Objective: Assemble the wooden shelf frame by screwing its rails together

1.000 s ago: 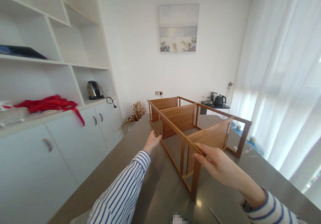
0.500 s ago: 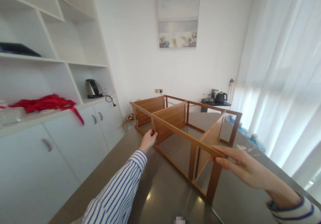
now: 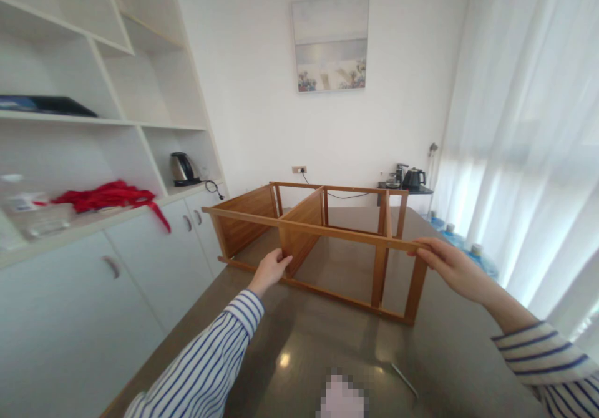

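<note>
A brown wooden shelf rack [image 3: 337,232] lies on its side on the grey-brown table [image 3: 322,343], its boards standing upright between the rails. My left hand [image 3: 270,271] is closed on the crosspiece by the middle board, thumb and fingers pinching its edge. At the rack's right end, my right hand [image 3: 452,267] grips the corner of the upper rail, fingers over the top and partly hidden behind it. A thin metal rod, likely a hex key [image 3: 404,380], lies on the table near the front.
White cabinets [image 3: 135,281] line the left, with red cloth [image 3: 110,194] and an electric kettle [image 3: 183,168] on the shelf. Behind the table stands a small black stand with a dark kettle [image 3: 414,178]. Water bottles [image 3: 476,252] stand by the curtain at right. A blurred patch [image 3: 341,396] covers the front.
The rack has turned, its left end swinging nearer and its right end farther away. Both hands have kept their hold on it. More of the metal rod now shows.
</note>
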A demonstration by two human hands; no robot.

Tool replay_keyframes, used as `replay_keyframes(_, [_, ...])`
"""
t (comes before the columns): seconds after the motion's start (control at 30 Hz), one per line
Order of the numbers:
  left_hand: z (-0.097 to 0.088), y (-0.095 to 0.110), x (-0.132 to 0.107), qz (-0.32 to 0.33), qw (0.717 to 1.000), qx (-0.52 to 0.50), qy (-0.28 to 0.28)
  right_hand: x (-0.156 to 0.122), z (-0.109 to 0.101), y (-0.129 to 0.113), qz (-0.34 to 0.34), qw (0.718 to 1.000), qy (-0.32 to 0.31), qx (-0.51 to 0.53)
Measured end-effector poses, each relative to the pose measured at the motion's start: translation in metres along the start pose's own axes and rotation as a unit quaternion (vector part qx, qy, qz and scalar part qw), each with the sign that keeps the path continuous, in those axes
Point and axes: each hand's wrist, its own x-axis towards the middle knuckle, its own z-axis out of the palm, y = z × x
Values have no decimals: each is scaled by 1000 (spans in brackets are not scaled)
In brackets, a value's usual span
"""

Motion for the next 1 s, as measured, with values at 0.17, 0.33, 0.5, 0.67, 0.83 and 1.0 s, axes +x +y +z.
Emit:
replay_keyframes(0.17, [-2,18,-22,18,999,25,-22,2,-1,30,33,997,66,-10])
replay_keyframes(0.33, [-5,29,-35,34,998,45,-41,6,0,46,56,994,90,-21])
replay_keyframes(0.5, [-6,40,-46,48,993,98,-49,11,0,64,71,991,111,-24])
replay_keyframes(0.67, [-9,54,-60,46,983,168,-64,19,0,79,76,989,124,-24])
replay_keyframes(0.83, [-19,70,-75,34,964,252,-82,27,5,86,77,987,136,-21])
replay_keyframes(1.0, [-28,112,-92,73,922,371,-79,26,5,84,78,988,136,-19])
